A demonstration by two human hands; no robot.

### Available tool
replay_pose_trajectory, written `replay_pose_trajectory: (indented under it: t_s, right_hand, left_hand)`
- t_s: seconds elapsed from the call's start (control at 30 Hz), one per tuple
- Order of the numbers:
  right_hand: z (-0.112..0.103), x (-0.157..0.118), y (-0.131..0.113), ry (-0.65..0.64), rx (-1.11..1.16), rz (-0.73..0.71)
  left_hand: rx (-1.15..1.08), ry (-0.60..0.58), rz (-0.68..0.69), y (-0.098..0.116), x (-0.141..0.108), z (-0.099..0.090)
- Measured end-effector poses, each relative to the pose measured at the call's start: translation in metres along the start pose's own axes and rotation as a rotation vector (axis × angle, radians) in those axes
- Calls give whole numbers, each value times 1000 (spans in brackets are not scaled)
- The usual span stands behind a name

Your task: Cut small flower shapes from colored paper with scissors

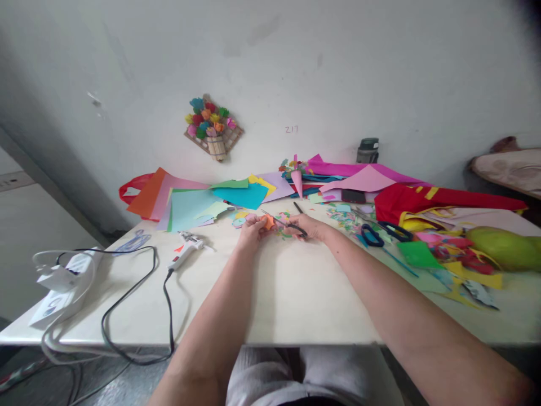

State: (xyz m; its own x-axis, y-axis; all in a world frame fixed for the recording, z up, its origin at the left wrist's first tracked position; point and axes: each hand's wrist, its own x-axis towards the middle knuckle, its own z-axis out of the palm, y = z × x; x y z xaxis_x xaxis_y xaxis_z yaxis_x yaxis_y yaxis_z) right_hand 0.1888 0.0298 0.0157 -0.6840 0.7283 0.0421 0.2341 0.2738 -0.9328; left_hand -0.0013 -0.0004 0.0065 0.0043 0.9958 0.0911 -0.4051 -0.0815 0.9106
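Near the middle of the table, my left hand (252, 229) pinches a small piece of orange paper (267, 221). My right hand (310, 226) is closed on a pair of scissors (300, 230) with dark handles. The blades point left and lie against or right beside the orange paper; whether they are cutting into it is too small to make out. Small paper scraps (285, 232) in several colours lie under and behind both hands. A pink paper cone (297, 183) with paper bits at its top stands behind them.
A white glue gun (186, 251) lies at left, its black cord trailing to a power strip (70, 287). Coloured paper sheets (190, 206) spread along the wall. More scissors (372, 235), a green paper piece (418, 255) and a red cloth-like item (422, 203) lie at right.
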Motion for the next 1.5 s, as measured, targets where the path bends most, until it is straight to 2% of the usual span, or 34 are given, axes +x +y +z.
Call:
replay_pose_trajectory:
  t_s: [0.23, 0.57, 1.5]
  right_hand:
    - [1, 0, -1, 21, 24, 34]
    - [2, -2, -6, 28, 36, 64]
    - [2, 1, 0, 24, 25, 45]
  left_hand:
    - [42, -33, -38, -3, 5, -4]
    - [-20, 33, -19, 0, 1, -1]
    - [-26, 68, -15, -1, 2, -2]
